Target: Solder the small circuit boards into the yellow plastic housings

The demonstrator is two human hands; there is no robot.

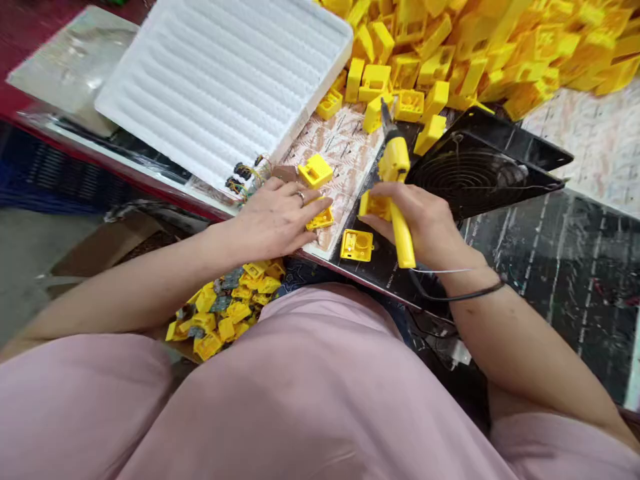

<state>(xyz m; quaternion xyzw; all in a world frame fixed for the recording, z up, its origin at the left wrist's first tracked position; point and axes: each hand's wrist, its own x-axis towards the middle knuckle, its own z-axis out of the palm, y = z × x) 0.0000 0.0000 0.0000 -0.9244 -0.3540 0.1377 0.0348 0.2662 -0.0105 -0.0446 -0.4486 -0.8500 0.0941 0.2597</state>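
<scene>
My right hand (425, 217) is wrapped round a yellow soldering gun (395, 160), whose dark, tapered tip points away from me. A yellow plastic case (375, 205) sits against those same fingers; whether they grip it I cannot tell. My left hand (280, 217) lies palm down at the table edge, fingers stretched out. Its fingers partly cover a yellow plastic shell (323, 219). Just beyond the fingertips is a perforated yellow case (316, 171). Between the hands, an open yellow housing (357, 245) rests on the black surface near the edge.
A white foam tray (225, 87) lies at the back left, with small wired parts (243, 173) at its near corner. Yellow cases (450, 53) are heaped at the back right. A black fan (465, 173) stands beside my right hand. More yellow parts (225, 313) fill a box below.
</scene>
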